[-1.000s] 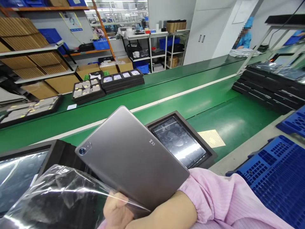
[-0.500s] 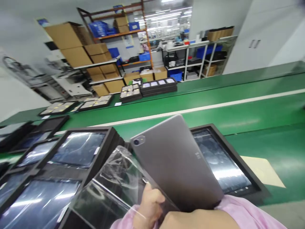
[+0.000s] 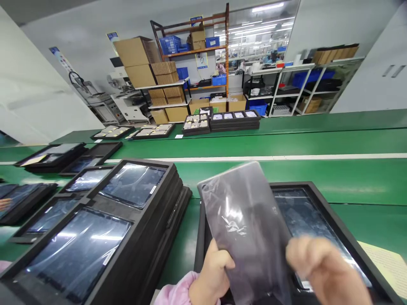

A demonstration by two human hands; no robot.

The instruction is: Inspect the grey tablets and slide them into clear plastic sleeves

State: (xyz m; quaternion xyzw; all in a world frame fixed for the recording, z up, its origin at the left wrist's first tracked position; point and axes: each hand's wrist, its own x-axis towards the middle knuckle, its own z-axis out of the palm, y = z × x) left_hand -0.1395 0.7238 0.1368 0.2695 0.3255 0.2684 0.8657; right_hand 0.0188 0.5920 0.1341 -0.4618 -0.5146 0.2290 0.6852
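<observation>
A grey tablet [image 3: 244, 220] stands tilted in front of me, back side up, now covered by a clear plastic bag. My left hand [image 3: 211, 275] grips its lower left edge with fingers wrapped round it. My right hand [image 3: 321, 264] is blurred by motion at the tablet's lower right edge; its fingers are curled, and I cannot make out whether they hold anything. Beneath the tablet lies a black tray [image 3: 346, 237] with another bagged tablet in it.
Stacks of black trays [image 3: 149, 203] holding bagged tablets fill the left of the green conveyor belt [image 3: 349, 173]. More trays [image 3: 235, 120] sit on the far side. Shelves with cardboard boxes [image 3: 140, 63] stand behind. Another person's hand [image 3: 4, 204] shows at the far left edge.
The plastic bag, held open beside the tablet before, now covers the tablet. My right forearm has come off the tablet's lower edge and the hand now shows. My view has swung left.
</observation>
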